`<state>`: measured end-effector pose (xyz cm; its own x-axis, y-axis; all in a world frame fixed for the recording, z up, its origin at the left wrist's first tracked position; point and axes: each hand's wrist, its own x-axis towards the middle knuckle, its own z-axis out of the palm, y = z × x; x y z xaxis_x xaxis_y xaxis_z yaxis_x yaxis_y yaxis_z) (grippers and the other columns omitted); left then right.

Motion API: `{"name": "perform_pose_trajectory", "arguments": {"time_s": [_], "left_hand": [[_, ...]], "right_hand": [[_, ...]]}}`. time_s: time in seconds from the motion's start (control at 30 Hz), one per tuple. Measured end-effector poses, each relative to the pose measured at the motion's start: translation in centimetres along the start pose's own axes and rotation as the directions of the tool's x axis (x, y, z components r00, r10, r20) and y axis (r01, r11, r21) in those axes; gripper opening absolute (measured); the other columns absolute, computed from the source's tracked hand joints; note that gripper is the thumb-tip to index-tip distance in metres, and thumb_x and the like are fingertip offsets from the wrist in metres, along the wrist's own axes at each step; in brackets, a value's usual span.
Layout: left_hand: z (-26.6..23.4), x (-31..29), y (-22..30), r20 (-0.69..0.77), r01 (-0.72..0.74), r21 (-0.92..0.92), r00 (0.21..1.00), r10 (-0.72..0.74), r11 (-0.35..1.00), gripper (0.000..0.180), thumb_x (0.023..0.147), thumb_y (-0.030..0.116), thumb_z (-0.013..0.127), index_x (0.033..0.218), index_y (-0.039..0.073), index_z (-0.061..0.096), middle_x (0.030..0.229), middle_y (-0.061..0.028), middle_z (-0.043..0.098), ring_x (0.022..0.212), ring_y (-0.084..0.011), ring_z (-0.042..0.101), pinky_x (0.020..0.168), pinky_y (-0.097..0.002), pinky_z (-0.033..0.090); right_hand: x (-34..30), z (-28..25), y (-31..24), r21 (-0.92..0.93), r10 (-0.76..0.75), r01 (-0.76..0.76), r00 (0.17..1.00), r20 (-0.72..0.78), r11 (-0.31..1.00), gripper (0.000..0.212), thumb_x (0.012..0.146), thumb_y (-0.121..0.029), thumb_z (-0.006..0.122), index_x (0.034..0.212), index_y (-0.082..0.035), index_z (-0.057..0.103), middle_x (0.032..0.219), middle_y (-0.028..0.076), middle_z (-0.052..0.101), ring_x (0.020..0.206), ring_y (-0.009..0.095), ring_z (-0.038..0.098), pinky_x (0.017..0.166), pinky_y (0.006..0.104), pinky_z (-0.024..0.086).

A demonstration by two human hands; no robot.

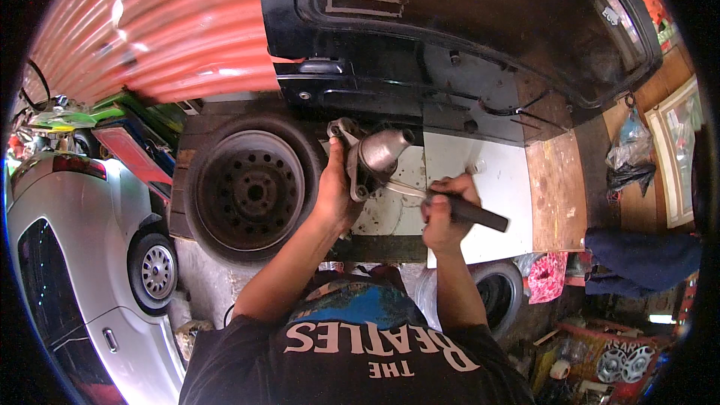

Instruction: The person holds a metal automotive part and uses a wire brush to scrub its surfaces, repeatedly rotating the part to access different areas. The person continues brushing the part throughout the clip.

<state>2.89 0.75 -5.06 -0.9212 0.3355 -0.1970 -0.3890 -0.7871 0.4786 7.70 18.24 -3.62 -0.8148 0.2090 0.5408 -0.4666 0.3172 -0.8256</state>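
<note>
Head: left hand [335, 189] holds housing [381, 154]; bag [628, 151] contents unclear.

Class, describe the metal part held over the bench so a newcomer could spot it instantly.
Find the large tyred wheel left of centre. Just right of it, the left grip holds the metal part. Unlike the dark-handled tool in the right grip, it has a silvery cone on a wider base.
</note>
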Motion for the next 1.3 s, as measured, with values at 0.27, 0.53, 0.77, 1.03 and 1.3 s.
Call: {"name": "perform_pose_trajectory", "arguments": {"time_s": [0.27, 0.53, 0.77, 1.03, 1.3], "left_hand": [[0.2, -0.6, 0.8, 0.002, 0.051, -0.115, 0.999, -0.051, 0.992, 0.071, 0.095, 0.066, 0.039, 0.142, 0.014, 0.046, 0.132, -0.0124, 0.057, 0.116, -0.0296, 0.058, 0.102, -0.0441, 0.045], [-0.1, -0.3, 0.4, 0.036, 0.034, -0.07, 0.999, -0.032, 0.997, 0.067, 0.097, 0.065, 0.038, 0.14, 0.014, 0.048, 0.131, -0.011, 0.058, 0.116, -0.0275, 0.058, 0.099, -0.044, 0.046], [0.4, -0.6, 0.4, 0.001, 0.052, -0.103, 0.999, -0.052, 0.993, 0.066, 0.097, 0.065, 0.036, 0.138, 0.015, 0.05, 0.125, -0.0116, 0.061, 0.111, -0.0277, 0.061, 0.096, -0.0438, 0.047], [0.6, -0.8, 0.4, -0.009, 0.057, -0.058, 0.998, -0.057, 0.997, 0.068, 0.097, 0.066, 0.034, 0.137, 0.013, 0.051, 0.124, -0.0117, 0.061, 0.109, -0.0274, 0.061, 0.095, -0.0415, 0.048], [0.4, -1.2, 0.3, 0.026, 0.053, -0.049, 0.998, -0.052, 0.997, 0.069, 0.096, 0.065, 0.039, 0.138, 0.011, 0.05, 0.127, -0.012, 0.06, 0.114, -0.0265, 0.058, 0.098, -0.0404, 0.046]], "right_hand": [[1.9, 0.0, -1.1, 0.304, 0.061, -0.052, 0.998, -0.02, 0.951, 0.032, 0.092, -0.031, 0.061, 0.091, -0.003, 0.045, 0.071, 0.009, 0.055, 0.049, 0.013, 0.055, 0.041, 0.0269, 0.044], [1.7, 0.8, -0.7, 0.443, 0.239, -0.182, 0.968, -0.075, 0.878, 0.034, 0.094, -0.035, 0.06, 0.092, -0.005, 0.043, 0.074, 0.007, 0.051, 0.05, 0.015, 0.055, 0.037, 0.0266, 0.04], [1.2, 1.0, -1.8, 0.499, 0.185, -0.155, 0.983, -0.011, 0.853, 0.024, 0.094, -0.025, 0.056, 0.092, -0.006, 0.042, 0.077, 0.007, 0.052, 0.048, 0.013, 0.05, 0.038, 0.0262, 0.039], [0.5, 1.3, -3.0, 0.426, 0.156, -0.122, 0.987, -0.047, 0.896, 0.023, 0.092, -0.022, 0.059, 0.097, -0.009, 0.041, 0.079, 0.007, 0.051, 0.046, 0.011, 0.044, 0.037, 0.0243, 0.035], [0.7, 0.6, -2.6, 0.457, 0.095, -0.036, 0.99, -0.107, 0.889, 0.024, 0.093, -0.023, 0.059, 0.095, -0.006, 0.041, 0.08, 0.007, 0.051, 0.047, 0.01, 0.045, 0.038, 0.0246, 0.037]]}}
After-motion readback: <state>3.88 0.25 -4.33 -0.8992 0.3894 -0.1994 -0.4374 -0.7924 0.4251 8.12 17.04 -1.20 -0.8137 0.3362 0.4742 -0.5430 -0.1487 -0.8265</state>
